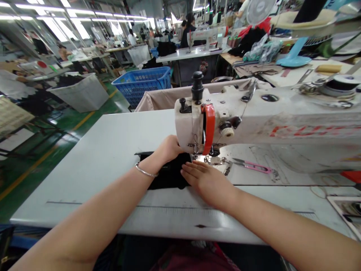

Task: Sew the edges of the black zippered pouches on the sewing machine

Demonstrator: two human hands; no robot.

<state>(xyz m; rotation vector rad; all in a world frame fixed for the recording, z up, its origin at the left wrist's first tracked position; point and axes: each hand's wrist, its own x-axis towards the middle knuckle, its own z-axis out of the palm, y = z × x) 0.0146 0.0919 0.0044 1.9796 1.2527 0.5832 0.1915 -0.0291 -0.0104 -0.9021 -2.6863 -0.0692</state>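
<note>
A piece of black fabric (169, 175) lies flat on the sewing machine's table, its right edge by the needle area. My right hand (207, 182) rests on the fabric's right edge, fingers stretched out flat just in front of the presser foot. At the fabric's far side is my left hand (169, 148), a bracelet on its wrist; its fingertips are hidden behind the head of the white sewing machine (186, 124). An orange guard (209, 130) covers part of the machine head. The needle itself is hard to make out.
Pink-handled thread snips (255, 166) lie right of the needle area. A ruler scale (175, 210) runs along the table's front. Beyond the table are a cloth-lined bin (158, 99) and a blue basket (141, 83). Several people work at machines farther back.
</note>
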